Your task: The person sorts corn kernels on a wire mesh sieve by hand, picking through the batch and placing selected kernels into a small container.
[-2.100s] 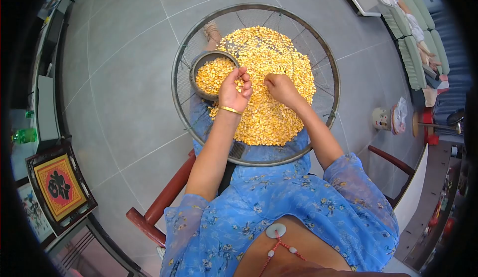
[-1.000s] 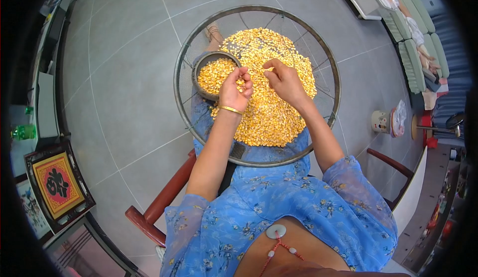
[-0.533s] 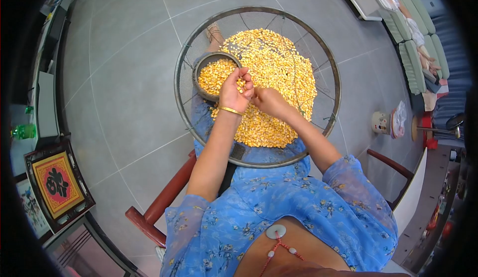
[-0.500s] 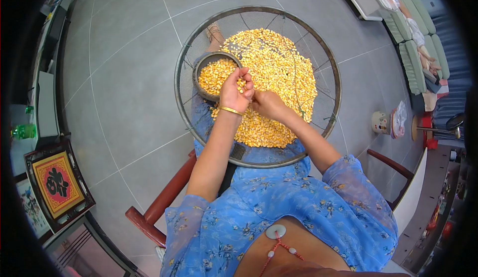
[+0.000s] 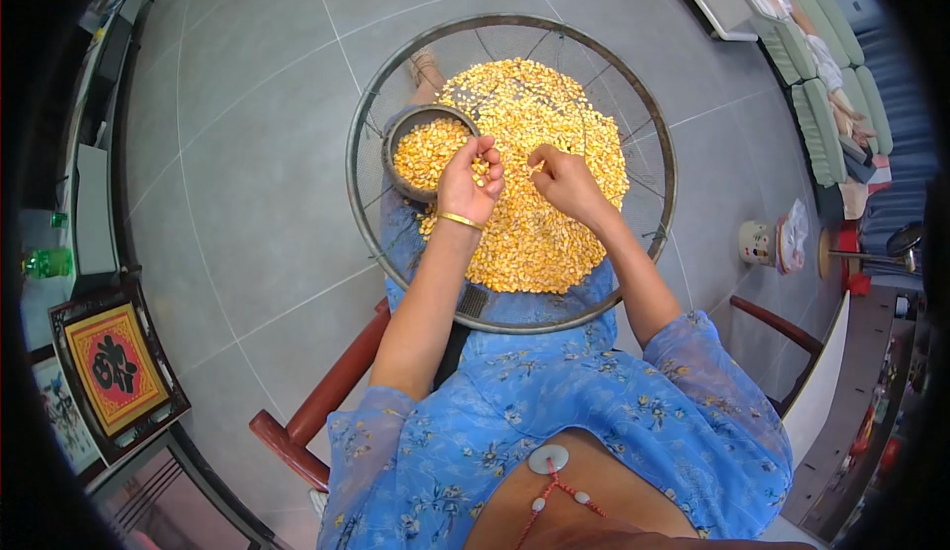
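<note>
A round wire-mesh tray point(image 5: 670, 169) with a dark rim rests over my lap. Yellow corn kernels point(image 5: 539, 253) are spread across its middle. On the tray's left side a grey bowl point(image 5: 393, 176) holds more kernels. My left hand point(image 5: 471, 179) is palm up at the bowl's right edge, its fingers curled round some kernels. To its right, above the spread corn, is my right hand point(image 5: 569, 182), with thumb and index finger bent close together. Whatever may be between those fingertips is too small to make out.
Red-brown chair arms point(image 5: 332, 387) stand on both sides of me. A framed picture point(image 5: 116, 367) is at the lower left. At the right are a patterned bin point(image 5: 757, 241) and a green sofa point(image 5: 819, 120), with a person's limbs on it.
My right hand has moved away from my left hand, to the right and slightly up over the corn. My left hand has stayed beside the bowl.
</note>
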A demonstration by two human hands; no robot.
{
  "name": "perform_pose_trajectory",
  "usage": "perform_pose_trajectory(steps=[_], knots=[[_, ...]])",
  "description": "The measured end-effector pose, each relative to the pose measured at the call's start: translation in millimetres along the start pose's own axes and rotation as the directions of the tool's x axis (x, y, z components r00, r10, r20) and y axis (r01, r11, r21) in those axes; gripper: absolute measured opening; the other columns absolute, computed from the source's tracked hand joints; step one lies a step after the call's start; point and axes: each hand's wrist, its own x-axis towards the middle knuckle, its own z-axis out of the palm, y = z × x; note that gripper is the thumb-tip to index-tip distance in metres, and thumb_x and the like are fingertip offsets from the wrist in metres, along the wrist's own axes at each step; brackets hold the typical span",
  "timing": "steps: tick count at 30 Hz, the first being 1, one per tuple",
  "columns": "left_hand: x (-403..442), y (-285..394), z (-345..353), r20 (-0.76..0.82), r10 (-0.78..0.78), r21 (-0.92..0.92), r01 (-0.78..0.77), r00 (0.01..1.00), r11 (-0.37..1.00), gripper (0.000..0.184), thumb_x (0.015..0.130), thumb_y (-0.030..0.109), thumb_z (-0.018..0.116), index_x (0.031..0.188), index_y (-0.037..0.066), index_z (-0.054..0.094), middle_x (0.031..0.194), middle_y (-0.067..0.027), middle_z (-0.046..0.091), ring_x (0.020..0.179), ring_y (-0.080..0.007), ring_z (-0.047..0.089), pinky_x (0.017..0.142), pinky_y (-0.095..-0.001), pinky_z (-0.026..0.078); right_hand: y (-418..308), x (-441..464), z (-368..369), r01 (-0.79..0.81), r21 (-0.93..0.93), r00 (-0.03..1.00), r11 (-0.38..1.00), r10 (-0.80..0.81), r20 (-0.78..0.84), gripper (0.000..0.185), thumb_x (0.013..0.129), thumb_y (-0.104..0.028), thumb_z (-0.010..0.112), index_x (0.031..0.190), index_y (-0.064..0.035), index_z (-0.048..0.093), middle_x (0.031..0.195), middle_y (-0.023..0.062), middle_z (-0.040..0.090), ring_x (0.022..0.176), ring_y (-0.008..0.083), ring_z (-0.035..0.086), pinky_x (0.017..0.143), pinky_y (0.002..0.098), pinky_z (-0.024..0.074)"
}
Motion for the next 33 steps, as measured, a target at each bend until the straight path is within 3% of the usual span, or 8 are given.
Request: perform_pose_trajectory(steps=[8, 10, 14, 16, 18, 21, 26, 33], knots=[[-2.0, -5.5, 12.8, -0.108, 0.004, 0.072, 0.003, 0.994, 0.997, 0.021, 0.094, 0.026, 0.045, 0.098, 0.007, 0.052, 0.079, -0.0043, 0.052, 0.065, -0.0132, 0.049, 0.048, -0.0231, 0.039, -59.3, 2.9, -18.0, 0.084, 0.135, 0.995, 0.987, -0.075, -0.069, 0.015, 0.079, -0.011, 0.057, 0.09, -0.0013, 0.059, 0.058, 0.0145, 0.058, 0.054, 0.0236, 0.059, 0.052, 0.0346, 0.0453], [-4.4, -6.5, 19.3, -0.187, 0.028, 0.055, -0.018, 0.982, 0.998, 0.021, 0.094, 0.027, 0.045, 0.099, 0.007, 0.052, 0.08, -0.0041, 0.053, 0.067, -0.013, 0.05, 0.049, -0.0231, 0.04, -67.8, 6.4, -13.6, 0.234, 0.252, 0.972, 0.939, -0.224, -0.071, 0.015, 0.081, -0.013, 0.058, 0.089, -0.0007, 0.059, 0.062, 0.014, 0.06, 0.055, 0.0231, 0.06, 0.052, 0.0332, 0.0461], [0.0, 0.2, 1.2, -0.047, -0.06, -0.008, 0.059, 0.997, 0.998, 0.022, 0.094, 0.026, 0.044, 0.099, 0.007, 0.053, 0.08, -0.0048, 0.053, 0.067, -0.0142, 0.05, 0.049, -0.0234, 0.04, -37.7, 16.1, 0.4, 0.095, 0.361, 0.99, 0.928, -0.05, -0.132, 0.015, 0.082, -0.014, 0.058, 0.087, -0.0007, 0.06, 0.064, 0.014, 0.061, 0.058, 0.0232, 0.062, 0.054, 0.0319, 0.0473], [1.3, 0.0, -3.6, 0.024, -0.018, 0.022, 0.018, 1.0, 1.0, 0.022, 0.094, 0.025, 0.043, 0.098, 0.006, 0.052, 0.078, -0.0057, 0.052, 0.065, -0.0153, 0.049, 0.048, -0.0237, 0.039, -11.6, 14.1, 14.0, 0.062, 0.27, 0.993, 0.961, -0.032, -0.117, 0.014, 0.082, -0.014, 0.057, 0.084, -0.0005, 0.059, 0.068, 0.0164, 0.062, 0.062, 0.0287, 0.063, 0.057, 0.0364, 0.0479], [1.1, -0.2, -2.2, 0.008, -0.018, 0.013, 0.018, 1.0, 1.0, 0.021, 0.094, 0.025, 0.043, 0.097, 0.005, 0.052, 0.077, -0.0064, 0.051, 0.063, -0.016, 0.047, 0.047, -0.0242, 0.038, 6.6, 2.2, 29.3, 0.071, -0.056, 0.995, 0.996, -0.067, 0.072, 0.013, 0.08, -0.014, 0.056, 0.082, -0.0007, 0.059, 0.071, 0.0186, 0.063, 0.067, 0.0342, 0.062, 0.061, 0.042, 0.0483], [1.4, 0.9, -2.9, -0.004, -0.039, -0.019, 0.039, 0.999, 0.999, 0.021, 0.094, 0.025, 0.044, 0.097, 0.005, 0.052, 0.076, -0.0064, 0.051, 0.062, -0.0163, 0.047, 0.047, -0.0244, 0.038, 22.4, -18.9, 57.9, 0.14, -0.25, 0.956, 0.958, -0.065, 0.285, 0.013, 0.079, -0.015, 0.057, 0.08, -0.0018, 0.059, 0.073, 0.0196, 0.063, 0.071, 0.0376, 0.061, 0.065, 0.0459, 0.0483], [3.4, 0.3, -6.5, 0.016, -0.046, -0.056, 0.047, 0.999, 0.997, 0.021, 0.094, 0.024, 0.043, 0.096, 0.005, 0.052, 0.077, -0.0066, 0.051, 0.062, -0.0169, 0.046, 0.047, -0.0249, 0.037, 17.1, -20.7, 51.2, 0.162, -0.151, 0.956, 0.975, -0.117, 0.269, 0.013, 0.078, -0.015, 0.057, 0.077, -0.0022, 0.06, 0.072, 0.0199, 0.062, 0.07, 0.0372, 0.061, 0.064, 0.0452, 0.0486], [2.8, -2.2, -4.7, 0.001, -0.017, -0.024, 0.017, 1.0, 1.0, 0.021, 0.095, 0.024, 0.043, 0.096, 0.005, 0.052, 0.077, -0.0065, 0.051, 0.062, -0.0169, 0.046, 0.047, -0.025, 0.037, 9.3, -8.1, 12.4, 0.074, 0.057, 0.996, 0.996, -0.076, 0.045, 0.008, 0.078, -0.006, 0.056, 0.08, -0.0009, 0.062, 0.07, 0.018, 0.062, 0.065, 0.031, 0.062, 0.06, 0.038, 0.048]])
